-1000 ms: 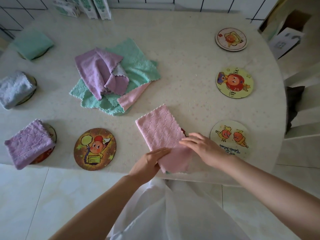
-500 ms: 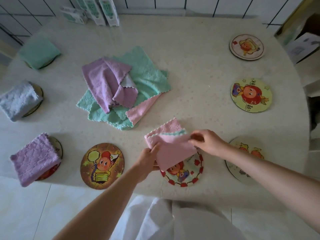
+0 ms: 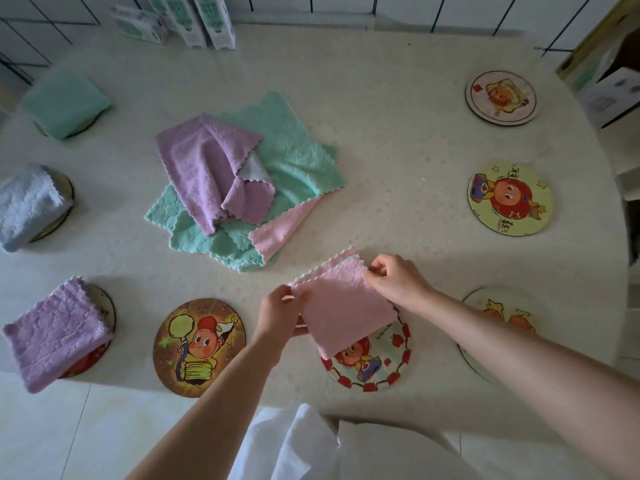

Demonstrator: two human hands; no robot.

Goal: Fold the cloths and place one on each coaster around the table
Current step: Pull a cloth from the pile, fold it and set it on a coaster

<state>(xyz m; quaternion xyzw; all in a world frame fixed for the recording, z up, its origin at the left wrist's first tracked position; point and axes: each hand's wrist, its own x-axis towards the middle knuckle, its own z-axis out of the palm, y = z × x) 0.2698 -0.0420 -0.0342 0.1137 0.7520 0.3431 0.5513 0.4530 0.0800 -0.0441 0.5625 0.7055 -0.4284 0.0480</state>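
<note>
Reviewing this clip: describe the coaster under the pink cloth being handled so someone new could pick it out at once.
Start at the near edge of the pale table, where both hands hold a folded pink cloth. The coaster lies directly beneath it, partly covered, between the brown balloon coaster and a pale coaster behind the right arm. It alone has a ring of red squares round its rim.

Both bare forearms reach forward over the table edge. The left hand point(image 3: 280, 315) pinches the cloth's near-left edge; the right hand point(image 3: 396, 279) pinches its far-right corner, fingers curled.
</note>
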